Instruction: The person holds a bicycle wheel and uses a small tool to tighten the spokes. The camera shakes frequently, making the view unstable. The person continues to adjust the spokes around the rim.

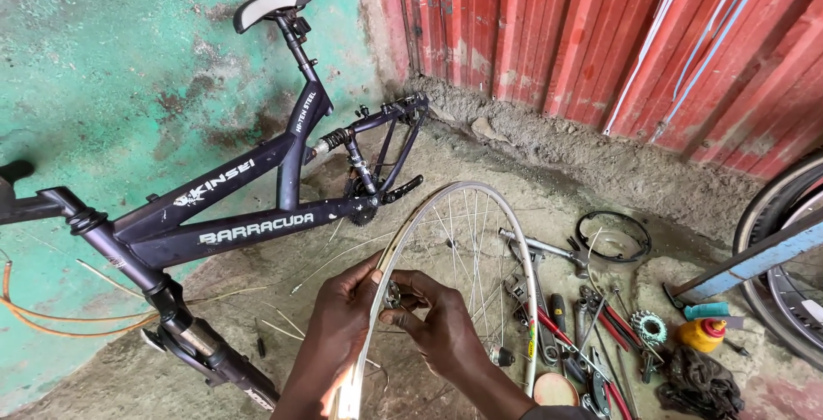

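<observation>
Left hand (343, 317) grips the wheel rim (514, 240) edge-on while right hand (437, 326) pinches a small tool (396, 296) at it, wheel running away up-right.

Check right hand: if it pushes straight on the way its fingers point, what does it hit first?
The right hand points left toward the bare silver spoked wheel rim. It would likely meet the rim edge, then the left hand gripping it; depth is unclear.
</observation>
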